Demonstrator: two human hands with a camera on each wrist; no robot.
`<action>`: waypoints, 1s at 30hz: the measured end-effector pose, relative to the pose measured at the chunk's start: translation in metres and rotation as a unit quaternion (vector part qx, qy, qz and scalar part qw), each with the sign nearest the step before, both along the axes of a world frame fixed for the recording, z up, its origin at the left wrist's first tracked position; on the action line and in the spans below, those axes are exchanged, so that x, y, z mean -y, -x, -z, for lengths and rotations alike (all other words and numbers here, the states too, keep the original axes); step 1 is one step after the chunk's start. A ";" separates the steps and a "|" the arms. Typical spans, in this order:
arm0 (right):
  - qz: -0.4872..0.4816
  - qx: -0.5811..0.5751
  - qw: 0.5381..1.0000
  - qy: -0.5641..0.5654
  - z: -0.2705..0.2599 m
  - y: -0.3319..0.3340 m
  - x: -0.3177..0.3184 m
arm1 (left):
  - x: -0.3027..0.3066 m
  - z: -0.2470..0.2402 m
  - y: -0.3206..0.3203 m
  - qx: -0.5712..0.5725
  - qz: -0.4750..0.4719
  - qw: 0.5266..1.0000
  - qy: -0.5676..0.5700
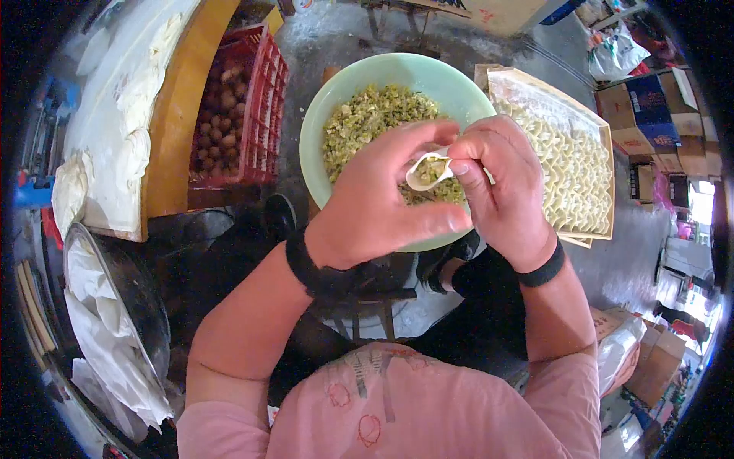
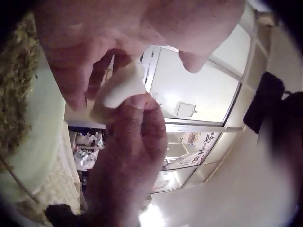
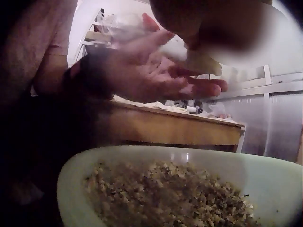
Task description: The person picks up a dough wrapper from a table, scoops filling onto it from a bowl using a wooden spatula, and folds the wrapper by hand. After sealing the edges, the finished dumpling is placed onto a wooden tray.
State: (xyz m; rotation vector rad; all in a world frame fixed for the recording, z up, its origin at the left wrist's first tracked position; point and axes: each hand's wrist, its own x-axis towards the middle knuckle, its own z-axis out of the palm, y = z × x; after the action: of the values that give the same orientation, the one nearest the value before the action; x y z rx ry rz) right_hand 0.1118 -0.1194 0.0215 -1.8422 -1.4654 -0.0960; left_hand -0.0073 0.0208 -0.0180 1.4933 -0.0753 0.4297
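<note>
My right hand (image 1: 501, 180) pinches a dumpling wrapper (image 1: 417, 182) by its edge between thumb and fingers. The thin white wrapper is curved into a cup, with a bit of chopped green filling inside. Around its other side my left hand (image 1: 367, 199) is spread, thumb and fingers apart; in the right wrist view, too, its fingers (image 3: 189, 87) lie extended close to the wrapper. Both hands are over a pale green basin (image 1: 312, 145), which holds a heap of chopped green and yellowish filling (image 1: 375, 111).
To the right of the basin, a wooden tray (image 1: 609, 164) bears rows of pleated dumplings (image 1: 573, 172). A red crate (image 1: 267, 99) of round brown items stands left. Beyond it is a wood-edged table (image 1: 164, 130) with dough along it. A dark round pan (image 1: 145, 298) with white cloth is lower left.
</note>
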 end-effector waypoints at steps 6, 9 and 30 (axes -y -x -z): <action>-0.029 0.041 0.999 -0.001 -0.010 0.006 0.004 | -0.002 -0.009 0.000 0.011 -0.084 0.963 -0.258; -0.022 0.055 0.998 0.000 -0.014 0.010 0.005 | 0.000 -0.007 0.001 0.029 -0.099 0.959 -0.266; -0.020 -0.298 0.954 0.001 -0.010 0.006 0.017 | 0.006 -0.015 0.013 0.028 -0.104 0.989 0.104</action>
State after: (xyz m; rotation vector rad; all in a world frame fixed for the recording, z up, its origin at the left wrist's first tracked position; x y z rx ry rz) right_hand 0.1061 -0.1366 0.0319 -1.6408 -1.0692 0.4472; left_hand -0.0200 0.0144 -0.0030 1.2875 0.0794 0.6283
